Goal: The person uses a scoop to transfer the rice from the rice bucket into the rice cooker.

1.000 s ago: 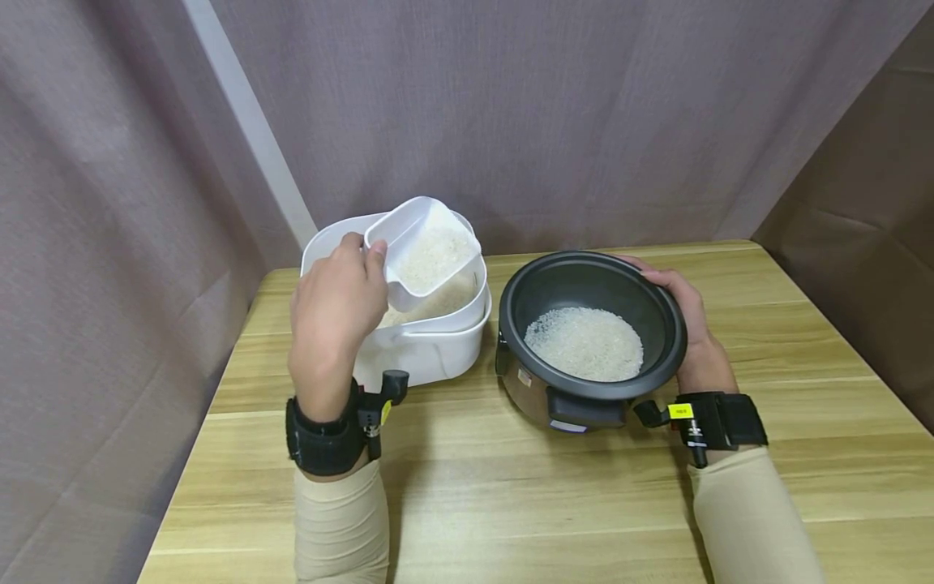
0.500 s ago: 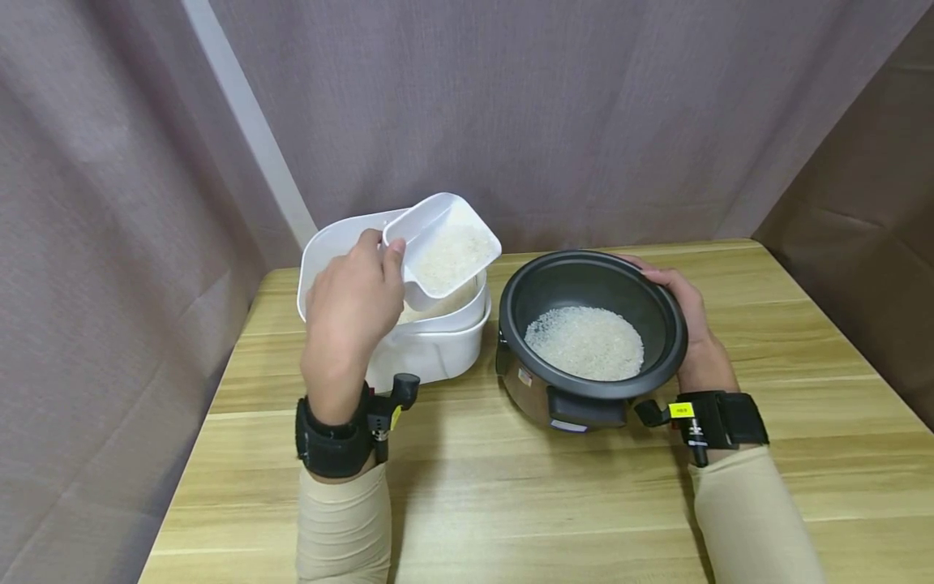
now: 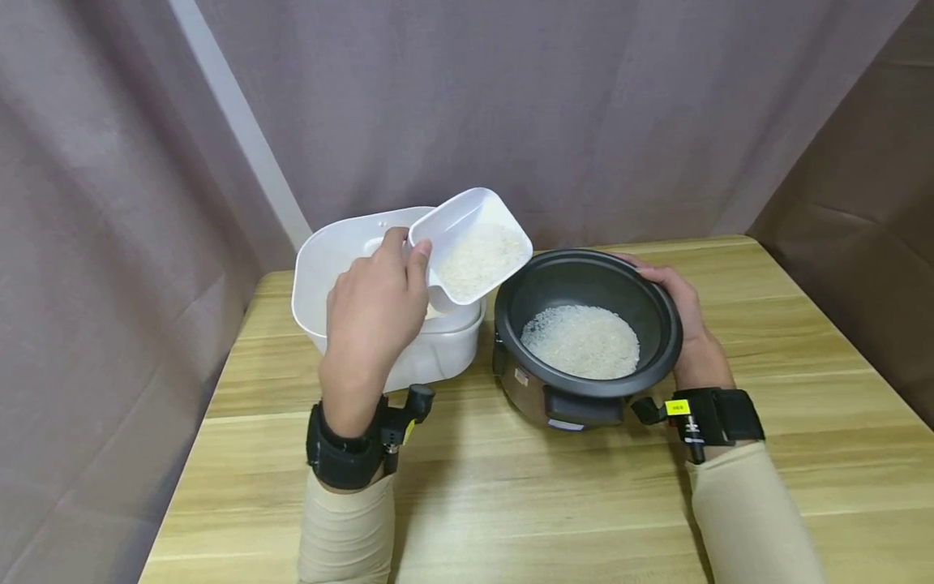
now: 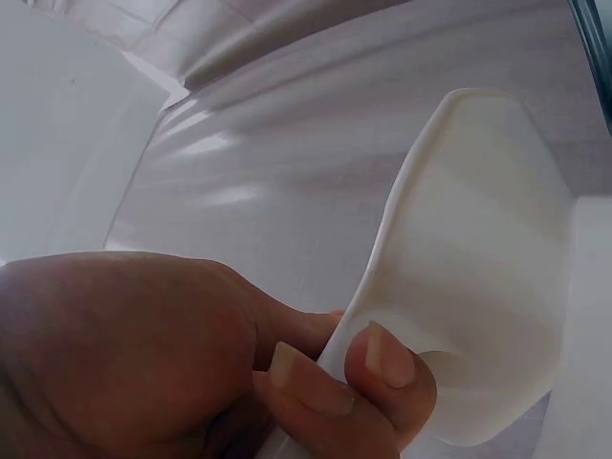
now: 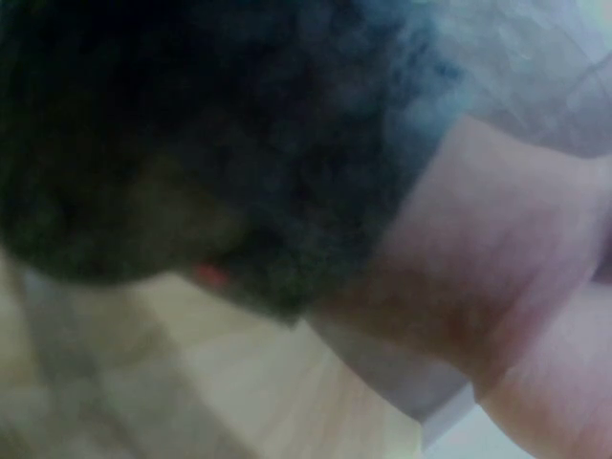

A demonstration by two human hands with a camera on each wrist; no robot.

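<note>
Wooden plank surface (image 3: 511, 503), grey curtain behind. Left: white oval plastic tub (image 3: 328, 276) with rice inside, near surface's far edge. Left hand (image 3: 372, 316) raised over tub, fingers (image 4: 382, 359) pinching handle of white rectangular plastic scoop (image 3: 474, 247); scoop loaded with white rice, tilted, held between tub and pot. Right: black round cooker pot (image 3: 587, 324), rice layer on bottom. Right hand (image 3: 689, 324) cups pot's right wall, fingers curled round rim.
</note>
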